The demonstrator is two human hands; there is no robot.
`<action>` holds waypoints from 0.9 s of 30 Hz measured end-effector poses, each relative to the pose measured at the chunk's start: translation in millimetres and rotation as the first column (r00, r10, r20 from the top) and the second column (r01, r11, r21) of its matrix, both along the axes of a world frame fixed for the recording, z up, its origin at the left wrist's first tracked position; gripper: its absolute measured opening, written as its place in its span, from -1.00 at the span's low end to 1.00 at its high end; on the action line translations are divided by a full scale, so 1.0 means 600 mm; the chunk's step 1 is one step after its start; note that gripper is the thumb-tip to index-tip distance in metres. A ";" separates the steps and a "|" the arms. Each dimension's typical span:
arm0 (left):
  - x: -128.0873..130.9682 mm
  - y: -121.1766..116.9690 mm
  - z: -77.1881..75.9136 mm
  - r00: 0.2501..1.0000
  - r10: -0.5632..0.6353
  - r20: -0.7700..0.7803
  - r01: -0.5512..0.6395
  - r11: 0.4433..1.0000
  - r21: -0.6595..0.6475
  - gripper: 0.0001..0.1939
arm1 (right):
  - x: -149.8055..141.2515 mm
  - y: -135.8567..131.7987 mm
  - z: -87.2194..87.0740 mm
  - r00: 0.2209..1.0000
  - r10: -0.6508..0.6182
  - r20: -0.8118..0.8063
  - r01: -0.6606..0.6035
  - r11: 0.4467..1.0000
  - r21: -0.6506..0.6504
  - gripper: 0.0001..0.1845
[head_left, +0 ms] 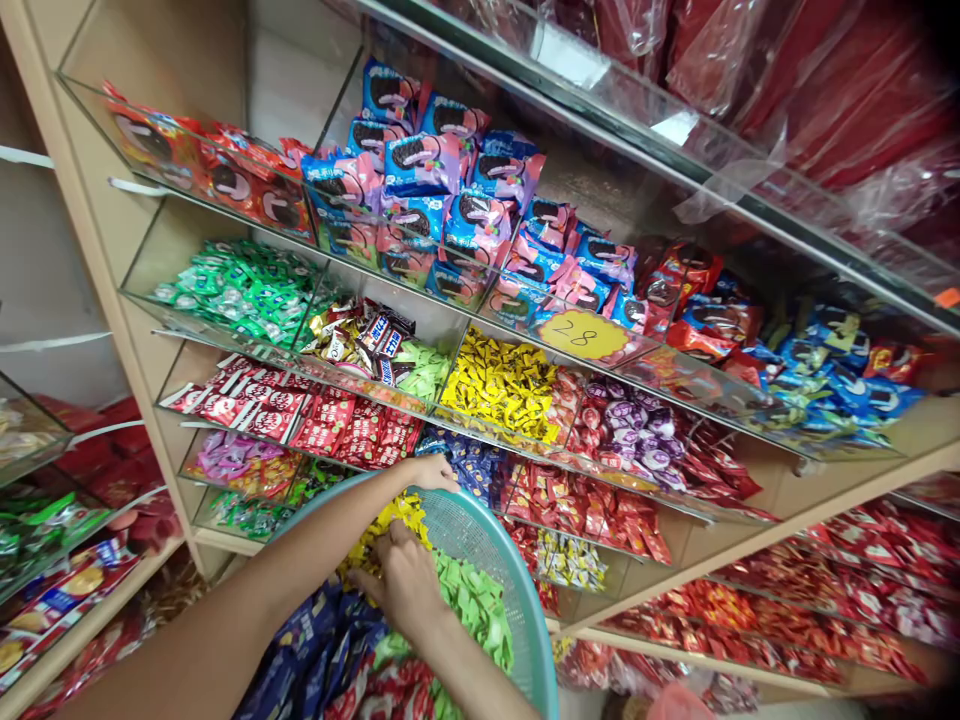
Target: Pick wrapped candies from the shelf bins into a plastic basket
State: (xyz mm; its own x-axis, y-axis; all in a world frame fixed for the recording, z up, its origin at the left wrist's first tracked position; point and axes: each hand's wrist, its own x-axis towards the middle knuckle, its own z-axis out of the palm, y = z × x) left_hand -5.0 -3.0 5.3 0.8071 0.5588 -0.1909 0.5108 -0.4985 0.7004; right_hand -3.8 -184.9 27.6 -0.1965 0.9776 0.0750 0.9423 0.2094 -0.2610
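Observation:
A teal mesh basket (504,560) sits low in front of me, filled with yellow candies (397,515), green candies (469,595) and blue and red packets. My left hand (431,472) grips the basket's far rim, fingers curled over it. My right hand (401,580) reaches down into the basket, fingers bent among the yellow and green candies. Whether those fingers pinch any piece is hidden.
Wooden shelves with clear acrylic bins (450,400) rise ahead, holding green, yellow, purple and red sweets and blue cookie packs (450,190). A yellow price tag reading 28 (581,333) hangs on one bin. More red packets fill the right shelves and a second rack at left.

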 end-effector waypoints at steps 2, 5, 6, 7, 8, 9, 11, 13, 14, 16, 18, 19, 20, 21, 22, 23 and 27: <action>0.000 -0.001 0.001 1.000 0.000 -0.006 0.000 1.000 -0.006 -0.65 | 0.021 -0.007 0.029 0.998 -0.031 -0.057 0.033 0.999 0.041 -0.69; 0.001 -0.001 0.001 1.000 -0.004 -0.008 0.004 1.000 -0.007 -0.65 | 0.084 -0.032 0.082 0.967 -0.137 -0.213 0.165 0.979 0.120 -0.72; 0.001 -0.001 0.001 1.000 -0.006 -0.009 0.006 1.000 -0.007 -0.65 | 0.112 -0.046 0.093 0.945 -0.166 -0.282 0.216 0.964 0.156 -0.72; 0.001 0.000 0.001 1.000 -0.009 -0.010 0.009 1.000 -0.007 -0.65 | 0.141 -0.063 0.098 0.916 -0.209 -0.342 0.283 0.941 0.184 -0.69; 0.001 0.000 0.001 1.000 -0.011 -0.011 0.011 1.000 -0.007 -0.65 | 0.170 -0.082 0.095 0.883 -0.265 -0.387 0.359 0.912 0.196 -0.68; 0.000 0.000 0.001 1.000 -0.013 -0.011 0.013 1.000 -0.008 -0.65 | 0.198 -0.105 0.084 0.841 -0.320 -0.437 0.446 0.867 0.224 -0.68; 0.000 0.001 0.002 1.000 -0.015 -0.007 0.015 1.000 -0.011 -0.65 | 0.245 -0.154 0.037 0.717 -0.433 -0.546 0.631 0.735 0.246 -0.65; -0.001 0.001 0.002 1.000 -0.020 0.002 0.020 1.000 -0.015 -0.67 | 0.276 -0.204 -0.026 0.562 -0.544 -0.624 0.767 0.624 0.147 -0.48; -0.001 0.001 0.001 1.000 -0.023 0.008 0.023 1.000 -0.015 -0.67 | 0.283 -0.225 -0.055 0.486 -0.575 -0.658 0.800 0.596 0.070 -0.41; -0.001 0.002 0.001 1.000 -0.027 0.015 0.027 1.000 -0.012 -0.67 | 0.285 -0.257 -0.098 0.377 -0.607 -0.699 0.835 0.549 -0.026 -0.33; -0.001 0.002 0.000 0.999 -0.028 0.018 0.028 1.000 -0.006 -0.65 | 0.272 -0.268 -0.105 0.417 -0.616 -0.669 0.853 0.519 0.054 -0.33; -0.001 0.002 0.000 0.999 -0.030 0.018 0.030 1.000 -0.002 -0.64 | 0.262 -0.265 -0.097 0.486 -0.604 -0.632 0.838 0.528 0.139 -0.37; -0.001 0.003 0.000 0.999 -0.034 0.019 0.034 0.999 0.004 -0.63 | 0.249 -0.256 -0.081 0.582 -0.578 -0.572 0.789 0.571 0.227 -0.43; 0.000 0.003 -0.001 0.999 -0.039 0.020 0.039 0.999 0.010 -0.63 | 0.235 -0.242 -0.062 0.672 -0.528 -0.520 0.721 0.626 0.296 -0.53; 0.000 0.003 -0.001 0.999 -0.043 0.022 0.043 0.999 0.016 -0.63 | 0.221 -0.223 -0.042 0.767 -0.450 -0.457 0.612 0.728 0.311 -0.62; 0.000 0.003 -0.002 0.999 -0.046 0.023 0.046 0.999 0.021 -0.63 | 0.206 -0.200 -0.023 0.849 -0.354 -0.392 0.475 0.836 0.275 -0.70; 0.001 0.002 -0.004 0.999 -0.032 0.030 0.031 0.999 0.036 -0.61 | 0.167 -0.093 0.004 0.986 0.032 -0.165 -0.025 0.999 0.044 -0.78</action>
